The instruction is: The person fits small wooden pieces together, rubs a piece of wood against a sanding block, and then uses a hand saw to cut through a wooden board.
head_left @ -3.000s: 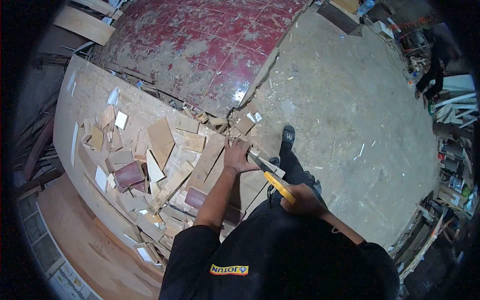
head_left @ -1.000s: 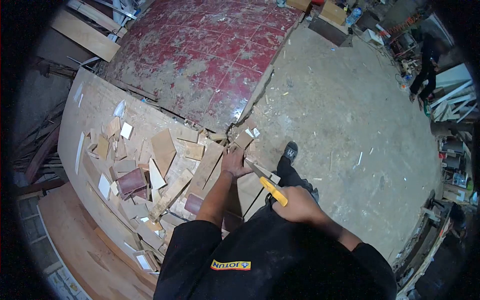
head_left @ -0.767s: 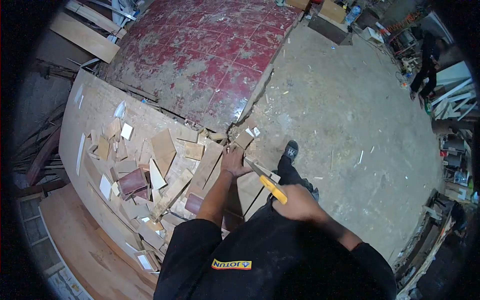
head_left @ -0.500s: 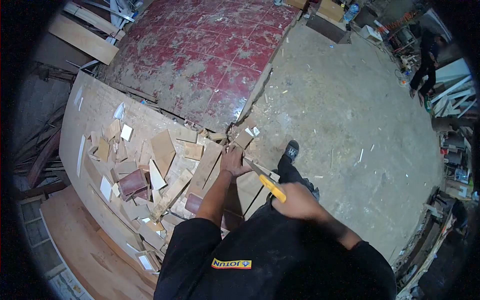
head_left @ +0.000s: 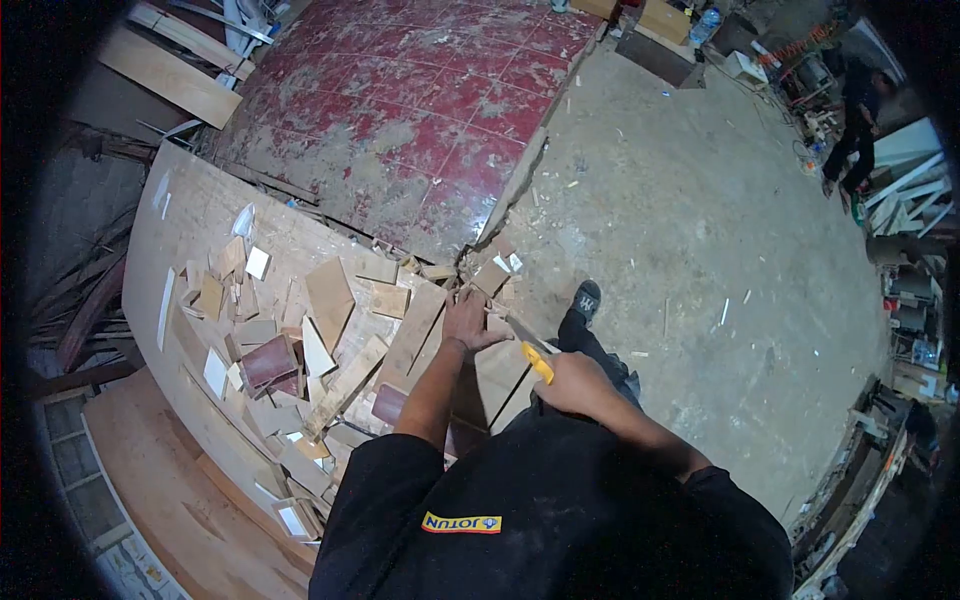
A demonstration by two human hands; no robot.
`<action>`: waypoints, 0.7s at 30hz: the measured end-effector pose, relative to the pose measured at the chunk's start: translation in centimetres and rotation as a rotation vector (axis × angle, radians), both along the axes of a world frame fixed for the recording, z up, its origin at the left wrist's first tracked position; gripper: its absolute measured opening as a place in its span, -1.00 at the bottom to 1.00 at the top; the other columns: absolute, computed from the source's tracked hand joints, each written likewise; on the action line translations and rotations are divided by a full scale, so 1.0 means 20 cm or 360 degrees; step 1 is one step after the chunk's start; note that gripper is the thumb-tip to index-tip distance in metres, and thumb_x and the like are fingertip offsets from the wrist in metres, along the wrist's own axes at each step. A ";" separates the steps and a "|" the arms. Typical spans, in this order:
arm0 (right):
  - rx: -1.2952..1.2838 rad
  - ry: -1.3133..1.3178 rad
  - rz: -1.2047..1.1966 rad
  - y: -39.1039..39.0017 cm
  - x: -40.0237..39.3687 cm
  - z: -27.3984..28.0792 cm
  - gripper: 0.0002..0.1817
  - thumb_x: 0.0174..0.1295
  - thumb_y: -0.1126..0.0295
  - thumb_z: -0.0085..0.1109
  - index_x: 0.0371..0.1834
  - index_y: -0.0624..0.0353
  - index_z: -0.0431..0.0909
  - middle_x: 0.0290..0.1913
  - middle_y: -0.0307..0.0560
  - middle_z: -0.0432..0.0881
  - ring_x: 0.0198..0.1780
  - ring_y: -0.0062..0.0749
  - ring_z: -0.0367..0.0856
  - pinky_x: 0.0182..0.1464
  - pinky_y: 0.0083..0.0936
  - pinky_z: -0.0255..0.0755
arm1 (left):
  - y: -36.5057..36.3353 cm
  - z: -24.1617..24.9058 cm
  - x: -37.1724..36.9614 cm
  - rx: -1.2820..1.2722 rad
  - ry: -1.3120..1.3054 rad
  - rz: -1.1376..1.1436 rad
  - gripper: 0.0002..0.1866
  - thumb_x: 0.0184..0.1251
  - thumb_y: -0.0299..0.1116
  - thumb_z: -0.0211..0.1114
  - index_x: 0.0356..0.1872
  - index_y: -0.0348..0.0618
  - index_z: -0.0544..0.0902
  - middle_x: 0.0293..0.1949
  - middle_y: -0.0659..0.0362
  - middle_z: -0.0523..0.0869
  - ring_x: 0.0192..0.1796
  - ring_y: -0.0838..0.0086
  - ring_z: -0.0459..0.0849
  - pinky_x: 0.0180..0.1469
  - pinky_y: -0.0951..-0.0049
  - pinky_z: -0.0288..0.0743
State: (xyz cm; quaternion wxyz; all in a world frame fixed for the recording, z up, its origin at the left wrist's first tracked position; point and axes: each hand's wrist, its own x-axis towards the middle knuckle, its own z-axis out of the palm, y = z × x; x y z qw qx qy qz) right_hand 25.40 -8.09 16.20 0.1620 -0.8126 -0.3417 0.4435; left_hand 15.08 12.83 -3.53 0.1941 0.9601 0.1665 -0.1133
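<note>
My right hand [head_left: 578,384] is closed round the yellow handle [head_left: 538,362] of a handsaw. Its grey blade [head_left: 522,332] slants up and left from the handle toward the wood by my other hand. My left hand [head_left: 468,320] lies on a wooden board [head_left: 415,330] near its far end, fingers stretched forward and thumb spread toward the blade. Where the saw teeth meet the wood is too small to make out. Just beyond my fingers lie small wood offcuts [head_left: 490,277].
On the worktable [head_left: 195,215] to the left, many wood scraps [head_left: 328,300] lie beside a dark red block [head_left: 268,364]. My shoe [head_left: 587,298] stands on the concrete floor [head_left: 690,250]. A raised red tiled floor [head_left: 400,90] lies ahead. A person [head_left: 855,125] is at the far right.
My right hand and the saw have moved forward and left, bringing the handle closer to my left hand. My left hand stays in place on the board.
</note>
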 end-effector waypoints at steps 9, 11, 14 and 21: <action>-0.0228 -0.0214 -0.0163 -0.17 0.18 -0.06 -0.61 -0.02 0.17 0.24 -0.30 0.33 0.63 -0.31 0.29 0.65 -0.19 0.17 0.65 -0.08 -0.07 0.52 | -0.05 0.03 0.00 0.0038 -0.0172 0.0135 0.09 -0.52 0.48 0.43 -0.01 -0.23 0.40 -0.03 -0.03 0.50 0.25 0.02 0.29 0.38 -0.04 -0.05; -0.0201 -0.0190 -0.0290 -0.20 0.24 -0.11 -0.61 -0.01 0.20 0.24 -0.28 0.34 0.59 -0.31 0.31 0.64 -0.19 0.18 0.63 -0.10 -0.10 0.50 | -0.05 0.05 0.00 0.0019 -0.0139 0.0172 0.11 -0.53 0.48 0.43 0.01 -0.24 0.40 0.02 -0.04 0.48 0.27 0.00 0.27 0.38 -0.04 -0.06; -0.0002 -0.0179 -0.0309 -0.22 0.35 -0.21 -0.63 0.03 0.21 0.25 -0.26 0.33 0.59 -0.31 0.31 0.63 -0.19 0.19 0.62 -0.12 -0.10 0.49 | -0.08 0.07 0.00 0.0057 -0.0231 0.0236 0.09 -0.51 0.45 0.45 0.02 -0.24 0.41 0.08 -0.07 0.43 0.29 0.00 0.24 0.37 -0.06 -0.08; 0.0443 0.0137 -0.0181 -0.12 0.55 -0.36 -0.51 0.08 0.16 0.26 -0.05 0.34 0.48 -0.19 0.38 0.61 -0.08 0.25 0.59 -0.05 -0.08 0.48 | -0.25 0.05 -0.07 0.0071 -0.0732 0.1264 -0.34 -0.10 -0.13 0.44 0.05 -0.21 0.43 0.07 -0.10 0.41 0.22 -0.01 0.29 0.31 -0.03 0.02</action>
